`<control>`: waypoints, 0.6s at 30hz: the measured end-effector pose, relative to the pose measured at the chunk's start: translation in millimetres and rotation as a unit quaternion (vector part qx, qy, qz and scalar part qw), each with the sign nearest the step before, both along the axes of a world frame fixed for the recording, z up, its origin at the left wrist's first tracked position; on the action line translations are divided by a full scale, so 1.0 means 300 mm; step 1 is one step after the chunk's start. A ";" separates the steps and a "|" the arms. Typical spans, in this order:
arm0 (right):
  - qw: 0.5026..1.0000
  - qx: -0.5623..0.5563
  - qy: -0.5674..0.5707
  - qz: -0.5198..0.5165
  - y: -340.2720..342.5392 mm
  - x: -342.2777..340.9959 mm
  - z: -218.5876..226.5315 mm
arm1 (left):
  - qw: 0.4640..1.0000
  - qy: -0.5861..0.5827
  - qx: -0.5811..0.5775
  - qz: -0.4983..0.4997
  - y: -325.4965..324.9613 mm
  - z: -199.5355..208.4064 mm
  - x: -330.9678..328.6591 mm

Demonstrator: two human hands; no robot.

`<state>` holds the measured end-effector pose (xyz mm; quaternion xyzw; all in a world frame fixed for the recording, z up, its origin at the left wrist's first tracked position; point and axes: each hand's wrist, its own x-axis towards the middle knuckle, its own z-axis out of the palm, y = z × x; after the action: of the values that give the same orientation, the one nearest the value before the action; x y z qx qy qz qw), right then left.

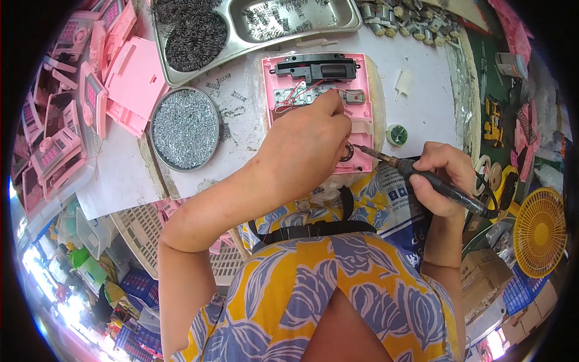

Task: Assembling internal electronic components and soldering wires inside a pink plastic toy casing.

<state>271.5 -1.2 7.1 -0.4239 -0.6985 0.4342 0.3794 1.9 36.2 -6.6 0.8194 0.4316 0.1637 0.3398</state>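
In front of me lies an open pink plastic housing (366, 159) holding a black mechanism (316, 71), a metal-coloured bar-like assembly (354, 96) and thin red and green wires. My left hand (310, 136) reaches over it, fingers bent and pressed together. Whatever they pinch is hidden under the hand. My right hand (449, 161) grips a soldering iron (446, 186) by its black handle. The iron's tip points left into the housing's lower right, close to a small round dark part (347, 152) beside my left fingers. Contact cannot be made out.
A round tray of small metal pins (185, 128) stands left, below a steel tray (244, 55) with dark springs. Pink housings (60, 148) pile up far left. A small green-topped round item (397, 134) and a white plastic piece (403, 83) lie right; metal cylinders (410, 24) sit behind.
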 end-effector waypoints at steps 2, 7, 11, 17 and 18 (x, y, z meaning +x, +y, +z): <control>1.000 0.004 0.000 -0.003 -0.004 0.017 0.004 | 1.000 0.001 0.000 0.001 0.001 0.002 0.000; 0.999 0.017 0.020 -0.023 -0.015 0.047 0.006 | 1.000 -0.008 0.006 0.005 0.000 0.001 -0.004; 0.999 0.023 0.037 -0.031 -0.017 0.052 0.007 | 0.999 -0.033 0.018 -0.005 -0.006 0.000 -0.014; 0.999 0.031 0.022 -0.008 -0.007 0.035 0.014 | 0.997 -0.030 0.062 -0.038 -0.010 -0.010 -0.018; 0.999 0.032 0.021 -0.006 -0.006 0.032 0.012 | 0.997 -0.028 0.061 -0.041 -0.012 -0.010 -0.017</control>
<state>281.1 -2.9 10.7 -0.4069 -0.7013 0.4179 0.4099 -3.3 32.7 -9.8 0.8508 0.3768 0.1988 0.3077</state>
